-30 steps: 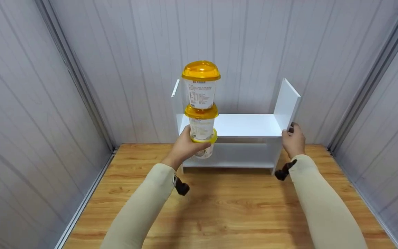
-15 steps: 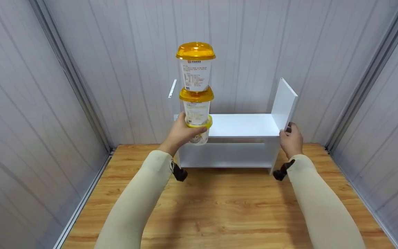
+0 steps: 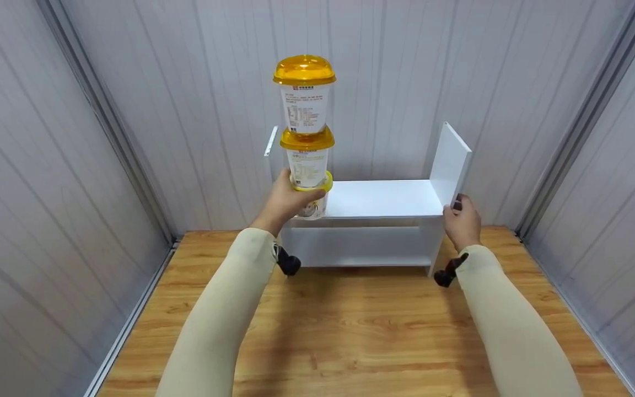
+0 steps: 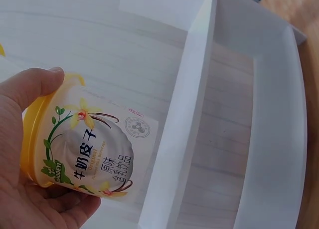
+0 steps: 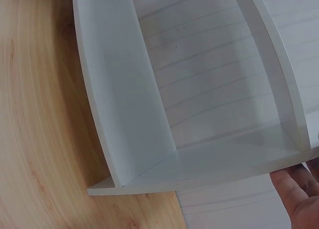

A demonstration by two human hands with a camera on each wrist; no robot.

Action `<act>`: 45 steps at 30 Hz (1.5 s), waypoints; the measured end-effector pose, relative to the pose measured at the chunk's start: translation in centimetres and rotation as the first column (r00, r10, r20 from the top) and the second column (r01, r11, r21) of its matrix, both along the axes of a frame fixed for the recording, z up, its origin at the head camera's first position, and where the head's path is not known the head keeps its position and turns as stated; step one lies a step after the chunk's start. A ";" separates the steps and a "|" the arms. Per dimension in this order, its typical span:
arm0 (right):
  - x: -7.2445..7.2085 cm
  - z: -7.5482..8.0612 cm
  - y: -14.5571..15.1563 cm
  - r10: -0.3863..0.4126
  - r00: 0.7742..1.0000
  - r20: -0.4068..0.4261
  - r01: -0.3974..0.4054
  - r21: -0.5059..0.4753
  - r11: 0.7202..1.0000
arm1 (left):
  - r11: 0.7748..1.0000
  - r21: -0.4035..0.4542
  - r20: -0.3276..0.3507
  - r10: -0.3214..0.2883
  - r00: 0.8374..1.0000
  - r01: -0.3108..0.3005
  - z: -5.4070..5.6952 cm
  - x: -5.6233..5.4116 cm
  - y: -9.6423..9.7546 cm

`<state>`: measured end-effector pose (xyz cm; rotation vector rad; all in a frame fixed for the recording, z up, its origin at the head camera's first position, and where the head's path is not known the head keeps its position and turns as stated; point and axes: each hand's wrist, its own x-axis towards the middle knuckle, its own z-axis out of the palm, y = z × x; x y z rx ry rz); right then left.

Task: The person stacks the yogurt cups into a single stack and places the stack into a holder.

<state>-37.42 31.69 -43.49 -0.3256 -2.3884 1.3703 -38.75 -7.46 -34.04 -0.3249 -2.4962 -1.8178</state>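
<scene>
Three white drink cups with domed yellow-orange lids stand in an upright stack: a top cup [image 3: 303, 109], a middle cup [image 3: 308, 167] and a bottom cup [image 3: 314, 209]. My left hand [image 3: 284, 201] grips the bottom cup around its yellow rim. In the left wrist view this cup [image 4: 99, 144] shows a flower print, and it appears in front of the shelf's upper board. On the other side, my right hand [image 3: 463, 223] holds the front edge of the right panel [image 3: 452, 162] of a white shelf [image 3: 383, 199]. Its fingers [image 5: 289, 189] touch the panel's outer face.
The shelf has an upper board, a lower board [image 3: 359, 248] and upright sides; the left side panel [image 3: 271, 142] is partly behind the cups. It stands on a wood-grain surface [image 3: 350, 331] against a pale panelled wall [image 3: 389, 82], with side walls left and right.
The left hand has raised the cup stack and shifted it slightly left, to above the front of the upper board. My right hand stays on the side panel.
</scene>
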 end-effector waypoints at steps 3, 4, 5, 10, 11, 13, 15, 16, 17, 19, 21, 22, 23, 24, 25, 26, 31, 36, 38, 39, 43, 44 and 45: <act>0.0 -0.2 -0.1 -0.005 1.000 -0.016 0.005 0.019 1.000 | 1.000 -0.006 0.005 0.013 1.000 -0.013 -0.4 -0.4 0.1; 0.1 -0.2 -0.2 -0.005 1.000 -0.019 0.006 0.024 1.000 | 1.000 -0.011 0.007 0.018 1.000 -0.018 -0.5 -0.6 0.1; 0.1 -0.3 -0.2 -0.007 1.000 -0.021 0.008 0.029 1.000 | 1.000 -0.017 0.009 0.024 1.000 -0.024 -0.6 -0.6 0.2; 0.2 -0.1 -0.4 -0.006 1.000 -0.015 0.007 0.020 1.000 | 0.999 -0.011 0.012 0.033 0.999 -0.032 -1.1 -0.9 0.3; 0.1 -0.1 -0.4 -0.007 1.000 -0.016 0.007 0.019 1.000 | 0.999 -0.010 0.011 0.035 0.999 -0.035 -1.2 -1.0 0.3; 0.1 -0.1 -0.4 -0.004 1.000 -0.018 0.005 0.023 1.000 | 0.999 0.000 0.009 0.038 0.999 -0.038 -1.5 -1.2 0.4; 0.1 -0.1 -0.4 -0.007 1.000 -0.016 0.008 0.026 1.000 | 0.999 0.005 0.009 0.043 0.999 -0.043 -1.7 -1.4 0.5; 0.1 -0.1 -0.4 -0.009 1.000 -0.014 0.010 0.028 1.000 | 0.999 0.007 0.008 0.043 0.999 -0.043 -1.9 -1.4 0.5; 0.1 -0.1 -0.5 -0.011 1.000 -0.013 0.011 0.029 1.000 | 0.999 0.009 0.008 0.046 0.999 -0.046 -2.0 -1.5 0.5; 0.1 -0.2 -0.6 -0.014 1.000 -0.012 0.015 0.031 0.999 | 0.999 0.009 0.012 0.052 0.999 -0.052 -2.3 -1.7 0.4; 0.2 -0.2 -0.7 -0.017 1.000 -0.020 0.018 0.032 0.999 | 0.998 0.006 0.015 0.056 0.998 -0.056 -2.7 -1.8 0.4; 0.3 -0.2 -0.7 -0.017 1.000 -0.025 0.018 0.033 0.999 | 0.998 0.003 0.016 0.060 0.998 -0.060 -2.8 -1.9 0.4; 0.3 -0.2 -0.8 -0.017 0.999 -0.030 0.018 0.034 0.999 | 0.998 0.002 0.018 0.063 0.998 -0.063 -2.9 -1.9 0.4; 0.3 -0.3 -0.8 -0.016 0.999 -0.034 0.017 0.034 0.999 | 0.998 0.003 0.016 0.064 0.998 -0.064 -3.0 -2.0 0.4; 0.3 -0.3 -0.9 -0.016 0.999 -0.038 0.017 0.035 0.999 | 0.998 0.005 0.015 0.064 0.998 -0.064 -3.1 -2.1 0.4; 0.3 -0.4 -0.9 -0.014 0.999 -0.040 0.016 0.035 0.999 | 0.998 0.010 0.016 0.063 0.998 -0.063 -3.1 -2.1 0.4; 0.3 -0.5 -0.9 -0.007 0.999 -0.042 0.008 0.040 0.999 | 0.996 0.065 0.046 0.060 0.997 -0.063 -3.3 -2.2 0.8; 0.4 -0.5 -0.8 -0.006 0.999 -0.034 0.008 0.040 0.999 | 0.987 0.134 0.073 0.080 0.994 -0.089 -3.7 -2.1 1.7; 0.4 -0.5 -0.7 -0.005 1.000 -0.021 0.006 0.035 0.999 | 0.982 0.155 0.081 0.095 0.992 -0.106 -3.9 -2.2 2.1; 0.4 -0.5 -0.6 -0.004 1.000 -0.014 0.005 0.032 0.999 | 0.980 0.163 0.087 0.103 0.991 -0.116 -4.0 -2.2 2.3; 0.5 -0.6 -0.5 -0.006 1.000 0.007 0.006 0.030 1.000 | 0.971 0.195 0.086 0.126 0.988 -0.141 -4.6 -2.6 3.0; 0.5 -0.7 -0.5 -0.006 1.000 0.007 0.006 0.031 0.999 | 0.968 0.201 0.085 0.135 0.987 -0.150 -4.7 -2.7 3.2; 0.5 -0.7 -0.4 -0.002 1.000 0.005 0.002 0.030 1.000 | 0.965 0.210 0.083 0.142 0.986 -0.156 -4.8 -2.8 3.3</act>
